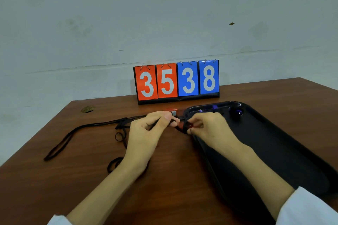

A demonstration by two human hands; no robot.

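My left hand and my right hand meet over the middle of the brown table. Between them sits a small red piece with black cord on it. My left fingers and thumb pinch its left side, my right fingertips pinch its right end. A long black cord trails away to the left in loops across the table. Another small red and grey piece lies just beyond my left fingers.
A black tray lies at the right, with small purple and blue parts at its far end. A flip scoreboard reading 3 5 3 8 stands at the back against the wall. A round grommet sits far left.
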